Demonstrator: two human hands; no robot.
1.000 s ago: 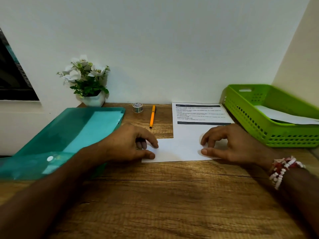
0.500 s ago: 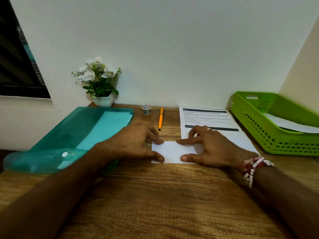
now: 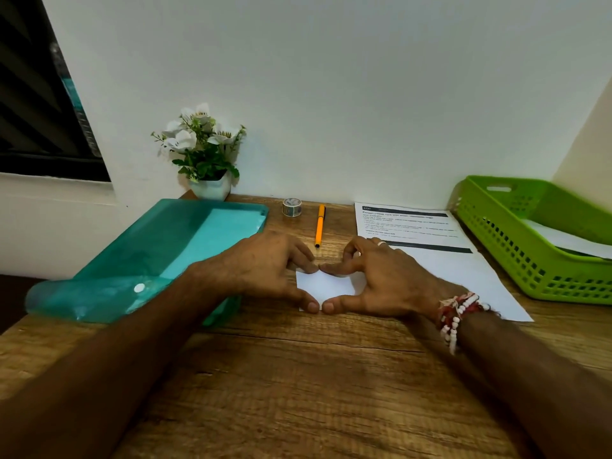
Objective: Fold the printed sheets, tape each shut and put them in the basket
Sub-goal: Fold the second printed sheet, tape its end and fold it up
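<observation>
A small folded white sheet lies flat on the wooden desk, just left of an unfolded printed sheet. My left hand presses its left end with index fingertip and thumb. My right hand presses its right part, index finger along the far edge and thumb along the near edge. The two index tips and the two thumbs nearly touch. A green basket stands at the right with a white folded sheet inside. A small tape roll stands near the wall.
An orange pen lies beside the tape roll. A teal plastic folder covers the desk's left side. A white pot of flowers stands at the back left against the wall. Bare wood stretches along the near edge.
My right hand has slid left along the folded sheet until its fingertips meet my left hand's. Less of the folded sheet shows between the hands.
</observation>
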